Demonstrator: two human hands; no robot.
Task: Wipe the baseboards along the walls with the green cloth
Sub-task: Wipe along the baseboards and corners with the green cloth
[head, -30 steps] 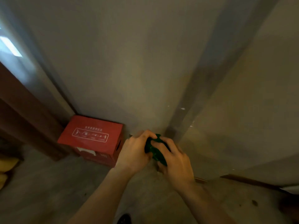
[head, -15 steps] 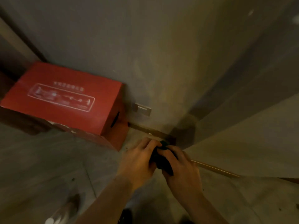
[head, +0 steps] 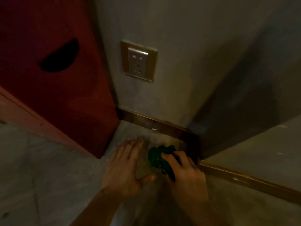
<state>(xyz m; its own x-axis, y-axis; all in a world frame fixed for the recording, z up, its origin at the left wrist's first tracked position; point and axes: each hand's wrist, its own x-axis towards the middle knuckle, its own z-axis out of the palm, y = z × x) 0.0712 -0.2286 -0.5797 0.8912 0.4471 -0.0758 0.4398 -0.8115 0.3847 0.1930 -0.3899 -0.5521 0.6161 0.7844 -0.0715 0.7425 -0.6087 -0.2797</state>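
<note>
A brown baseboard (head: 156, 123) runs along the foot of the grey wall, turns at an outer corner (head: 194, 147) and continues to the lower right (head: 244, 181). My right hand (head: 184, 168) grips the bunched green cloth (head: 158, 158) low at the floor, close to the corner of the baseboard. My left hand (head: 125, 163) lies flat on the grey floor just left of the cloth, fingers spread, holding nothing.
A red cardboard box (head: 53, 66) with a dark handle hole stands on the floor at the left, against the wall. A wall socket (head: 138, 61) sits above the baseboard. Grey tiled floor (head: 40, 176) spreads to the lower left.
The view has dropped much closer to the floor and corner. My left hand has let go of the cloth and now rests flat on the floor; my right hand keeps the cloth.
</note>
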